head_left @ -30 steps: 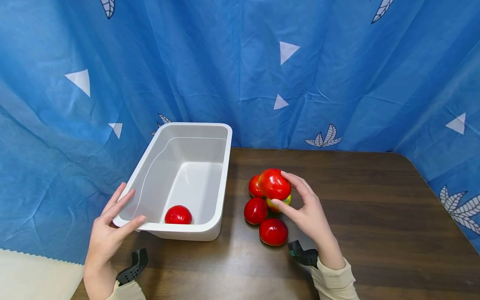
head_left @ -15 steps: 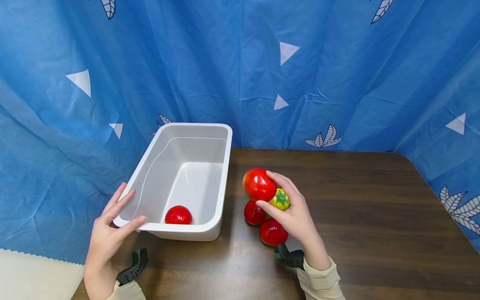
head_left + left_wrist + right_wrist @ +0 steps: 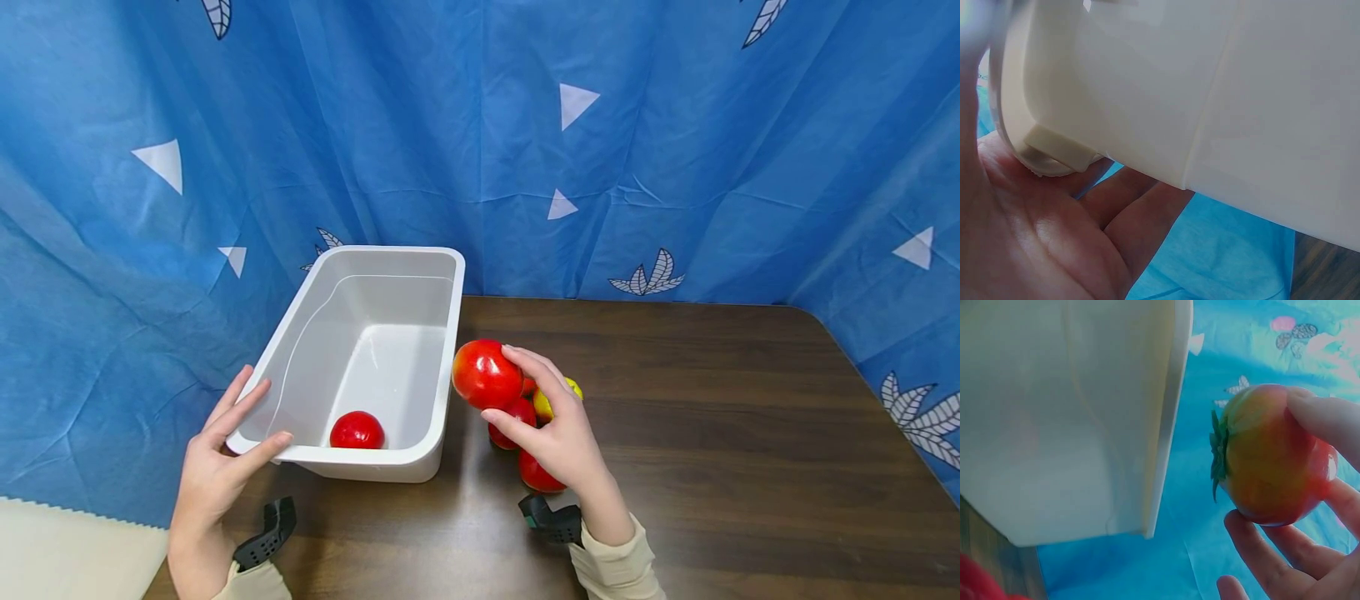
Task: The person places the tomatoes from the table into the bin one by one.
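A red toy tomato (image 3: 487, 374) with a green leafy top (image 3: 1217, 456) is held between the thumb and fingers of my right hand (image 3: 551, 425). It is raised just outside the right rim of a white plastic bin (image 3: 438, 417). My left hand (image 3: 217, 467) holds the bin's near left corner, thumb over the near rim and fingers along the left side. Inside the bin, one red fruit (image 3: 357, 430) lies near the front. Below and behind my right hand are more fruits on the table: two dark red ones (image 3: 540, 473) and a yellow one (image 3: 573, 390), partly covered.
The dark wooden table (image 3: 735, 433) extends to the right and front. A blue patterned curtain (image 3: 480, 150) hangs behind and at both sides. Pale cloth (image 3: 67, 550) lies at the lower left. Each wrist wears a black strap (image 3: 551, 521).
My right hand has carried the tomato leftward from above the fruit group to beside the bin's right rim. My left hand and the bin have stayed in place.
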`<state>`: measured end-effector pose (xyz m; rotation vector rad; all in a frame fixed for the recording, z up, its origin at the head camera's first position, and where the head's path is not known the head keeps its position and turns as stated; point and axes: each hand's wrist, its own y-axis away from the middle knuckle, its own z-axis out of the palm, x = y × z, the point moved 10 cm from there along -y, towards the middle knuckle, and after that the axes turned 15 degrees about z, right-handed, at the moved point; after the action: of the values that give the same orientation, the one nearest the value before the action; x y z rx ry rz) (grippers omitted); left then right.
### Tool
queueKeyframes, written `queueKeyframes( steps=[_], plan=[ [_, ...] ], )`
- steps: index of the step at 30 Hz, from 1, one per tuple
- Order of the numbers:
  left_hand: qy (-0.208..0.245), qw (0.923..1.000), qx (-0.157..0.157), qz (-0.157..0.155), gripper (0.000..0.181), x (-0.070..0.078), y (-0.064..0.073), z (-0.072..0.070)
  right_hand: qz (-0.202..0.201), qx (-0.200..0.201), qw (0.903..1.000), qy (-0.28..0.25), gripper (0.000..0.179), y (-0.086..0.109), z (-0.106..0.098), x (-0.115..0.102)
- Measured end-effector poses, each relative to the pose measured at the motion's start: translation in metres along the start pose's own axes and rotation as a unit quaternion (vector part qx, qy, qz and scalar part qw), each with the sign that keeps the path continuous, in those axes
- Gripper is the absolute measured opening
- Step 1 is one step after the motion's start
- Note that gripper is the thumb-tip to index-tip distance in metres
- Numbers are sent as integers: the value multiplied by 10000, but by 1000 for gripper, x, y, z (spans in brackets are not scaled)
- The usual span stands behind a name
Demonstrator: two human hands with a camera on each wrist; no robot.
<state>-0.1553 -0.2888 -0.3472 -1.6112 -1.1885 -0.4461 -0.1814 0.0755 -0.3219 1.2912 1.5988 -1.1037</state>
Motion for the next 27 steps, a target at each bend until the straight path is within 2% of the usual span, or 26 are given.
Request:
queueKeyframes(
  steps=[11, 18, 27],
  plan=[
    [78, 10000, -3, -38, 68, 0, 0, 0, -416, -139, 9989, -137, 67, 8, 29, -17],
    [232, 9997, 33, -33, 68, -1, 0, 0, -612, -228, 9976, -214, 67, 10, 40, -20],
    [194, 9998, 38, -23, 68, 0, 0, 0, -800, -304, 9961, -210, 68, 12, 54, -24]
  ],
)
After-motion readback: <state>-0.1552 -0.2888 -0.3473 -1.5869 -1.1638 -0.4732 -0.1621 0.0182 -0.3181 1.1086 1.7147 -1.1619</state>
